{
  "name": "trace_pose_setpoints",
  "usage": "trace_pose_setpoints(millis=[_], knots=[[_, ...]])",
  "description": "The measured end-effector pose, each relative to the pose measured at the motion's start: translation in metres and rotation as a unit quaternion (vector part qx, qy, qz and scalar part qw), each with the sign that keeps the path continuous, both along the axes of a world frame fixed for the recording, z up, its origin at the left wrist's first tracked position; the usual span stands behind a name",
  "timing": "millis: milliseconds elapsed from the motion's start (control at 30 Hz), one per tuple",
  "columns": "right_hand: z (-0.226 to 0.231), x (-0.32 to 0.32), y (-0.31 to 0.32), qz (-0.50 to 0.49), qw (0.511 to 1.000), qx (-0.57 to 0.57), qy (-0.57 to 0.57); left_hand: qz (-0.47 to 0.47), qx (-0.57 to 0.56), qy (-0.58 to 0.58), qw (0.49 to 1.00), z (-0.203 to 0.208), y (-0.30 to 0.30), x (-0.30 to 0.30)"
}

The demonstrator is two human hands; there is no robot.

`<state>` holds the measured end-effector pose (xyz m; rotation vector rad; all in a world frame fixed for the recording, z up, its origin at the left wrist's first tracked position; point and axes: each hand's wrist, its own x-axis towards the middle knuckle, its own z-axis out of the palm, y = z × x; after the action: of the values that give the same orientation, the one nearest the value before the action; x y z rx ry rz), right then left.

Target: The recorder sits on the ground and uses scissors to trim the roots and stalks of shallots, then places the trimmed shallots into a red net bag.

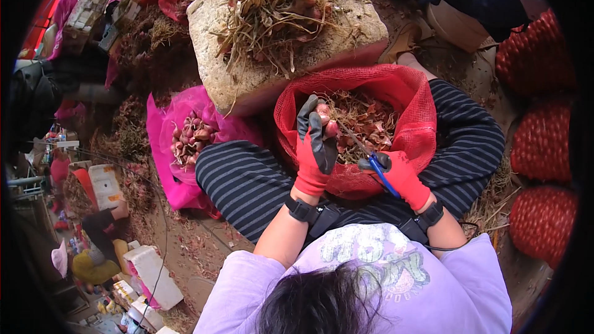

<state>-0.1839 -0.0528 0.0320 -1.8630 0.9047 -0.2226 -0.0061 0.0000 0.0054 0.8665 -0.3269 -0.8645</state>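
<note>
A foam block heaped with rooty shallot stalks crowds the red mesh sack on the lap; a pink bag sits left; left hand pinches a shallot over the sack; right hand grips blue-handled scissors, blades at the bulb; full red sacks line the right edge.

A small reddish shallot is in the fingers of the left hand, which wears a red and black glove. It is above the open red net sack, near the sack's left edge. The scissors have blue handles and are in the right hand. Their thin blades point up and left and reach the shallot. The sack sits on the person's lap and holds dry skins and cut roots.
</note>
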Motion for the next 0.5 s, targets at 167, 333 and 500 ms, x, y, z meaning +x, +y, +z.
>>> trace_pose_setpoints(millis=[167,333,500], knots=[[0.015,0.001,-0.008,-0.003,0.93,0.363,0.056,-0.07,0.008,0.079,0.994,0.002,0.005,0.009],[-0.005,-0.002,0.002,-0.001,0.988,0.156,-0.02,-0.008,0.054,-0.046,0.997,0.001,0.001,0.009],[0.009,0.006,0.006,-0.022,0.992,-0.111,0.062,0.031,-0.004,-0.016,0.999,0.002,-0.003,0.008]])
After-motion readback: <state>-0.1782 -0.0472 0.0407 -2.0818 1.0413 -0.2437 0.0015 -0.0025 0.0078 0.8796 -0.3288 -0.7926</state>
